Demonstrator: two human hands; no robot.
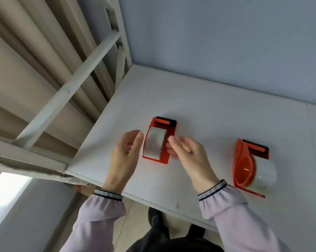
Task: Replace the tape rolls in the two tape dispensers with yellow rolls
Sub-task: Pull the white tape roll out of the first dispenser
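Two orange tape dispensers lie on the white table (208,110). The left dispenser (169,140) holds a whitish tape roll (154,143) and has a black blade edge at its far end. My left hand (126,151) hovers just left of it, fingers apart and empty. My right hand (184,151) is at its right side, fingertips close to or touching the orange frame. The right dispenser (243,166) lies on its side with a white roll (264,173), untouched. No yellow roll is in view.
A grey wall (226,42) runs behind the table. A white metal frame (71,88) stands beyond the table's left edge. The table's near edge is close to my sleeves, with floor below.
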